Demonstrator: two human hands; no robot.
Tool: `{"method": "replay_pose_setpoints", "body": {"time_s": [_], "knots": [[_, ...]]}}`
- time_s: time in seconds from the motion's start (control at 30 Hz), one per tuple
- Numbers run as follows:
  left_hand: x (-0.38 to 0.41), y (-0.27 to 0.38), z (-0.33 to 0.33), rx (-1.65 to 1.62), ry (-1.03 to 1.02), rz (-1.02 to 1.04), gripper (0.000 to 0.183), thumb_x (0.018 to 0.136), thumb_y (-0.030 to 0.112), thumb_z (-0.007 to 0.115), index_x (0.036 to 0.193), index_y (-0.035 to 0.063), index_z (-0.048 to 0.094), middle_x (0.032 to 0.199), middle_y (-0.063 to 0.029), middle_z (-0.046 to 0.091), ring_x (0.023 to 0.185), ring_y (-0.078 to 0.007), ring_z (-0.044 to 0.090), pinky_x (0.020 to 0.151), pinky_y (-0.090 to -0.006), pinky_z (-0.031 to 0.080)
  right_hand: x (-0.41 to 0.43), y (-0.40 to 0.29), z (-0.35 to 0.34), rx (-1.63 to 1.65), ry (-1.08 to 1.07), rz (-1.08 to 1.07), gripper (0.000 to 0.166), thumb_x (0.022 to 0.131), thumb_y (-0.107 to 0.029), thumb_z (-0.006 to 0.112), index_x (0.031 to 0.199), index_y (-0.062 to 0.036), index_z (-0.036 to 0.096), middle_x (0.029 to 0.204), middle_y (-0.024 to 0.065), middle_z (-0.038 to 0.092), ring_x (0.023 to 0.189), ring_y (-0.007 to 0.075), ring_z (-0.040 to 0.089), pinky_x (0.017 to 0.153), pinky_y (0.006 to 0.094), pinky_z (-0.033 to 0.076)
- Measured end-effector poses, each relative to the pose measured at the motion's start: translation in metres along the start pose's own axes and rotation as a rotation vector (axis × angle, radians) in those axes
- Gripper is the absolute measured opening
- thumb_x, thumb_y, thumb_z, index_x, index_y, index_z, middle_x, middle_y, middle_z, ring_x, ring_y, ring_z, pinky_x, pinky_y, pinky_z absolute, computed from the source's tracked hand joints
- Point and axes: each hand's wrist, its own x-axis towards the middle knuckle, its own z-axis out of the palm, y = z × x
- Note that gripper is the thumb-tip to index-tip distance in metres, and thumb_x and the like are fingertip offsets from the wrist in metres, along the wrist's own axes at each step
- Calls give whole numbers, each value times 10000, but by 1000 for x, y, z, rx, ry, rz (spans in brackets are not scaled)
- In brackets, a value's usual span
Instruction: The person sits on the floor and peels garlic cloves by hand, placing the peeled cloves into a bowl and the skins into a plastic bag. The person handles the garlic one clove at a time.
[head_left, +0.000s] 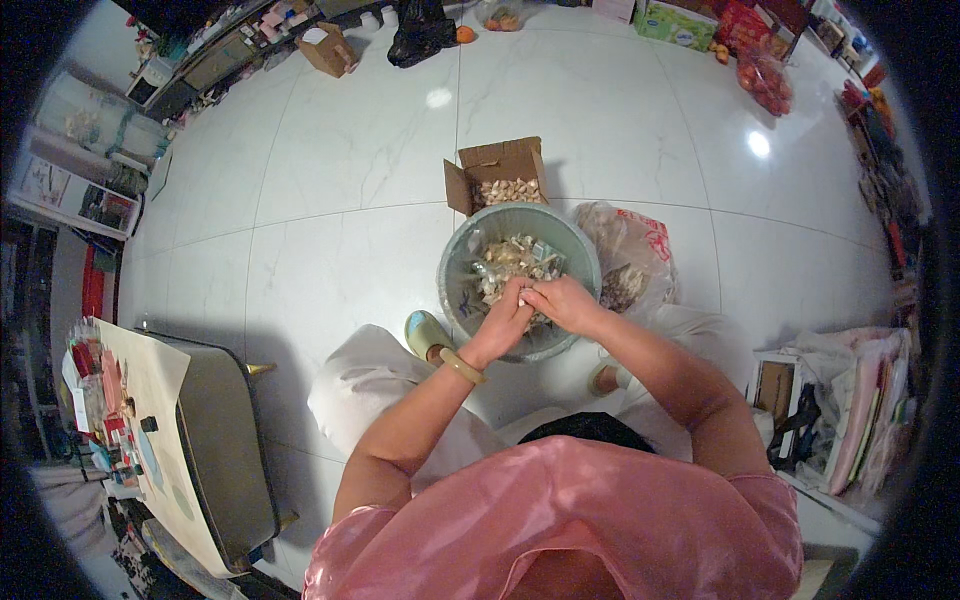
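Observation:
My left hand (507, 321) and my right hand (568, 306) meet above a grey-green plastic bin (519, 354). Their fingertips close together on a small pale piece of garlic (523, 297), mostly hidden by the fingers. Dry garlic skins (495, 262) and some clear plastic packaging (551, 256) lie inside the bin. Just beyond its rim stands an open cardboard box (501, 155) holding many garlic cloves (510, 192). A translucent plastic bag (619, 232) with red print leans to the right of the bin, with whitish-brown contents that look like garlic bulbs.
My feet in green slippers (424, 336) are close to the bin. A table with a cream cover (154, 390) stands at left. Bagged items (855, 405) are stacked at right. Along the far side are a black bag (414, 34), a small carton (327, 51) and red-netted produce (763, 81).

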Motion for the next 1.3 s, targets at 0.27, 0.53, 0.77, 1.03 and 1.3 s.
{"method": "replay_pose_setpoints", "body": {"time_s": [0.27, 0.53, 0.77, 1.03, 1.3], "knots": [[3, 21, -2, -49, 34, 7, 190, 855, 95, 407, 1023, 33, 342, 903, -114, 449, 795, -207, 474, 749, -319, 393, 0, -1, -3, 209, 67, 69, 393, 828, -351, 503, 694, 14, 566, 612, 207, 527, 568, 367, 538, 516, 401, 409], [1, 32, 0, -18, 52, -18, 231, 868, 96, 399, 1072, 32, 310, 935, -159, 458, 850, -265, 510, 769, -347, 399, 0, -17, -6, 189, 176, 63, 358, 841, -336, 484, 750, -5, 589, 646, 201, 551, 604, 358, 556, 536, 406, 424], [-4, 25, 4, -83, 85, 15, 240, 871, 89, 402, 1088, 41, 312, 920, -151, 461, 858, -243, 504, 766, -329, 400, -3, -9, 3, 134, 151, 33, 366, 869, -339, 428, 783, -21, 587, 665, 194, 566, 622, 369, 556, 550, 423, 425], [-3, 26, 5, -150, 100, -7, 211, 871, 72, 411, 1063, 43, 329, 903, -118, 458, 843, -185, 481, 753, -303, 399, -4, -15, 0, 204, 151, 42, 394, 885, -344, 400, 824, -3, 587, 667, 188, 569, 632, 363, 564, 559, 403, 431], [-4, 23, 5, -169, 122, -22, 198, 865, 55, 398, 1052, 46, 333, 841, -80, 438, 741, -141, 445, 672, -273, 394, -4, -15, 3, 331, 158, 55, 430, 893, -362, 373, 851, 10, 584, 693, 190, 571, 636, 328, 568, 579, 374, 431]]}}
